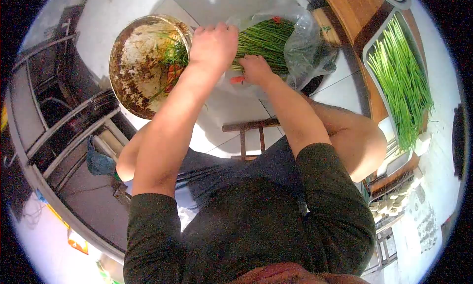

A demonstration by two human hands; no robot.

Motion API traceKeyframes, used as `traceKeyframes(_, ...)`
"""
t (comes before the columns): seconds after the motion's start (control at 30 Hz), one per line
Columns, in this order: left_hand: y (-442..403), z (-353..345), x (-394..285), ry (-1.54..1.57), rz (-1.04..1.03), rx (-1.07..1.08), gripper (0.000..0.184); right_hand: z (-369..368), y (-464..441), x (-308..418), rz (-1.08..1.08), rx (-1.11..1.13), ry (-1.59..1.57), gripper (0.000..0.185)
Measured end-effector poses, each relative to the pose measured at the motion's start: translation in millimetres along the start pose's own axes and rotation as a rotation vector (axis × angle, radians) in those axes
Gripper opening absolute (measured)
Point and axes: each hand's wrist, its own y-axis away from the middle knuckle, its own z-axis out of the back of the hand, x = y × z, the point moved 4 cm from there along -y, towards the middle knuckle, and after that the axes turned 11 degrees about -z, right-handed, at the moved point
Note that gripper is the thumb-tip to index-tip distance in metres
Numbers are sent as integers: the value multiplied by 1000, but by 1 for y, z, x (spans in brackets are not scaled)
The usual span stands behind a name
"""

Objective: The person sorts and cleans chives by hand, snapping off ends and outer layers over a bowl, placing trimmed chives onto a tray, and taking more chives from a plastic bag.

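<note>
Long thin green stalks [266,37], much like garlic scapes, lie in a bundle inside a clear plastic bag [301,50] on the floor in front of me. My right hand [254,68] is closed at the near ends of these stalks. A small red strip [237,80] shows just below it. Beside the rim of a stained round metal basin [129,67], my left hand [213,42] has its fingers curled in; whatever they grip is hidden. Green and reddish scraps [173,62] lie at the right side of the basin.
To the right, a tray [368,62] of loose green stalks [399,82] rests on a wooden bench [352,18]. A low wooden stool frame [251,129] stands between my knees. A dark metal rack [74,136] occupies the left.
</note>
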Motion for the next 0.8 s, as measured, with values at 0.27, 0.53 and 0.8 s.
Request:
traceKeyframes(0.27, 1, 2, 3, 26, 2, 10, 17, 3, -6, 0, -50, 97, -8, 29)
traceKeyframes(0.53, 1, 9, 5, 10, 6, 7, 14, 4, 0, 12, 8, 18, 33, 28)
traceKeyframes(0.8, -2, 8, 18, 33, 49, 34, 15, 4, -9, 4, -33, 58, 78, 28)
